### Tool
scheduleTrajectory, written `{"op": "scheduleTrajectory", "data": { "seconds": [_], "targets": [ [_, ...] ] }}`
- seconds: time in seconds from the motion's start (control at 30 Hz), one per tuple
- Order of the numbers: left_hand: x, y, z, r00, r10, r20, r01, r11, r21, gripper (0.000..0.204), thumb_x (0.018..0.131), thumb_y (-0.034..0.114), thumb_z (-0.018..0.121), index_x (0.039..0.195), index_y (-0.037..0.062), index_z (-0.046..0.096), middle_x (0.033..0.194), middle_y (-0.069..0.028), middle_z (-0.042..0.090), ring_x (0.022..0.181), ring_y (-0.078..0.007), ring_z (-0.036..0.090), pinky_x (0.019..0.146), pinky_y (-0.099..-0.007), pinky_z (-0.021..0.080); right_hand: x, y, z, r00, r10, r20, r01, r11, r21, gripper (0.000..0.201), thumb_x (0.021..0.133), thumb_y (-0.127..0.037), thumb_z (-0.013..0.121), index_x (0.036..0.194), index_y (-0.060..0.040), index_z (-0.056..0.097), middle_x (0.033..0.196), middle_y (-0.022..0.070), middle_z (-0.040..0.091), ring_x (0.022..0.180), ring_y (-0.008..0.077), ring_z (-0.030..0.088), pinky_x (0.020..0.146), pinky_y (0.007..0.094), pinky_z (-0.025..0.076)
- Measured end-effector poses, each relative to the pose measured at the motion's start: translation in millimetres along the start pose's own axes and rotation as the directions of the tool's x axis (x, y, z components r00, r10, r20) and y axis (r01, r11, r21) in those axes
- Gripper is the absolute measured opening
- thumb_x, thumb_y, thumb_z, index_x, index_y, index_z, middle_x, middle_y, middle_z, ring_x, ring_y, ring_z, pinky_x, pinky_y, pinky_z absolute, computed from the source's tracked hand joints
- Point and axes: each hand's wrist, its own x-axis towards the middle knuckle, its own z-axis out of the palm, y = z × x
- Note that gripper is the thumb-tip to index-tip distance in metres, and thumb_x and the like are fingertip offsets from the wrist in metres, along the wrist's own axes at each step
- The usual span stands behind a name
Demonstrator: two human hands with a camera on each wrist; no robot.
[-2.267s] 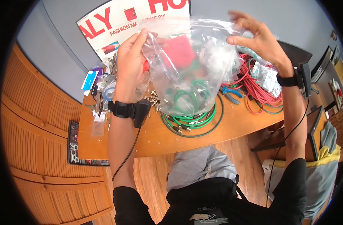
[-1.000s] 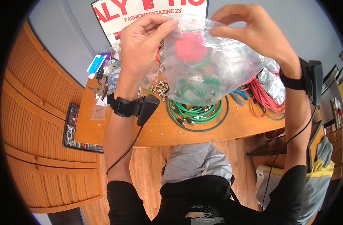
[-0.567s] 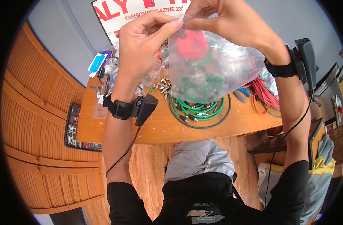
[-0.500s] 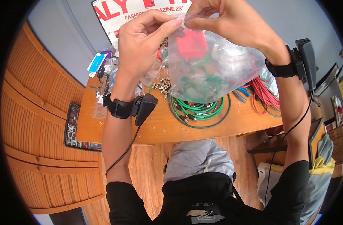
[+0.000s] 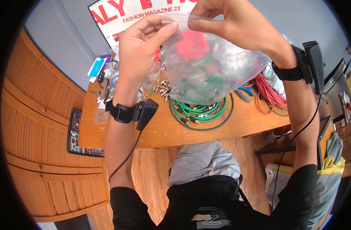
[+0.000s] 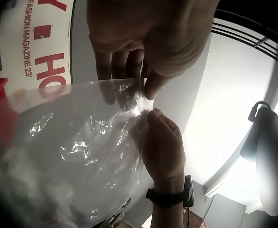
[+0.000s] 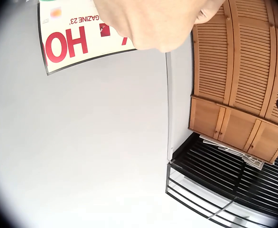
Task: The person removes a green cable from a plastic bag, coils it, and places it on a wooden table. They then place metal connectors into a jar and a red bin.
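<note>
A large clear zip bag (image 5: pixel 236 57) hangs above the table, its top edge up at the hands. My left hand (image 5: pixel 139 50) pinches its top left corner between thumb and fingers. Close beside it, my right hand (image 5: pixel 240 28) pinches the same zip edge with thumb and fingertips. In the left wrist view the two hands meet at the bag's (image 6: pixel 82 152) corner, the left hand (image 6: pixel 148 38) above and the right hand (image 6: pixel 165 147) below. A red block (image 5: pixel 192 45) and green coils show through the film. The right wrist view has only the back of the right hand (image 7: pixel 153 21).
Coiled green cables (image 5: pixel 200 113) with metal connectors lie on the wooden table (image 5: pixel 156 134). Around them are loose metal connectors (image 5: pixel 163 88), blue-handled pliers (image 5: pixel 242 94), red cable (image 5: pixel 266 90) and small bags at left. A poster (image 5: pixel 137 17) stands behind.
My right hand has moved left along the bag's top edge, from its far right end with fingers spread, to a pinch beside my left hand. The bag's right side has gathered inward.
</note>
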Motion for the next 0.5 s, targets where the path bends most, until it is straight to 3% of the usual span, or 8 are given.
{"op": "scheduleTrajectory", "data": {
  "seconds": [0.13, 0.2, 0.27, 0.4, 0.5],
  "targets": [
    [-2.0, -3.6, 3.9, 1.000, 0.016, 0.020, -0.013, 0.987, -0.161, 0.024, 0.093, 0.006, 0.072, 0.112, -0.0073, 0.067, 0.101, -0.0128, 0.073, 0.092, -0.0173, 0.071, 0.083, -0.0292, 0.057, -3.6, 4.8, 13.8, 0.985, -0.141, -0.094, 0.136, 0.989, -0.059, 0.022, 0.088, -0.013, 0.071, 0.093, 0.0082, 0.072, 0.079, 0.0193, 0.072, 0.073, 0.0201, 0.068, 0.070, 0.0338, 0.055],
    [-1.8, -1.2, 7.4, 1.000, 0.015, 0.024, -0.010, 0.982, -0.186, 0.024, 0.093, 0.005, 0.071, 0.112, -0.0078, 0.067, 0.101, -0.0138, 0.072, 0.093, -0.0176, 0.070, 0.084, -0.0295, 0.057, -1.5, 5.6, 15.9, 0.986, -0.129, -0.107, 0.127, 0.992, -0.025, 0.020, 0.087, -0.012, 0.071, 0.090, 0.0082, 0.072, 0.077, 0.0192, 0.072, 0.072, 0.0199, 0.068, 0.070, 0.0338, 0.055],
    [-1.4, -2.3, 7.1, 0.999, 0.044, 0.020, -0.040, 0.985, -0.166, 0.023, 0.093, 0.005, 0.071, 0.111, -0.0082, 0.067, 0.101, -0.0146, 0.072, 0.093, -0.0179, 0.070, 0.085, -0.0297, 0.057, 6.6, 12.5, 16.7, 0.993, -0.082, -0.089, 0.085, 0.996, 0.034, 0.018, 0.085, -0.010, 0.071, 0.087, 0.0082, 0.072, 0.076, 0.0190, 0.072, 0.070, 0.0197, 0.068, 0.069, 0.0336, 0.055],
    [-0.6, -4.6, 4.9, 0.996, 0.087, 0.025, -0.084, 0.990, -0.117, 0.020, 0.093, 0.003, 0.070, 0.109, -0.0091, 0.068, 0.102, -0.0161, 0.073, 0.094, -0.0188, 0.071, 0.085, -0.0302, 0.057, -3.9, 0.9, 14.5, 0.984, -0.151, -0.100, 0.149, 0.989, -0.024, 0.016, 0.083, -0.007, 0.069, 0.085, 0.0085, 0.072, 0.074, 0.0193, 0.072, 0.069, 0.0198, 0.069, 0.069, 0.0334, 0.056],
    [-2.7, -0.9, 6.2, 0.992, 0.121, 0.034, -0.117, 0.988, -0.102, 0.018, 0.092, 0.001, 0.069, 0.107, -0.0092, 0.069, 0.101, -0.0163, 0.073, 0.094, -0.0193, 0.071, 0.085, -0.0297, 0.057, -3.2, -0.5, 4.1, 0.985, -0.164, -0.051, 0.169, 0.979, 0.115, 0.016, 0.082, -0.006, 0.068, 0.084, 0.0095, 0.072, 0.074, 0.0203, 0.071, 0.069, 0.0206, 0.069, 0.069, 0.0338, 0.056]
  ]
}}
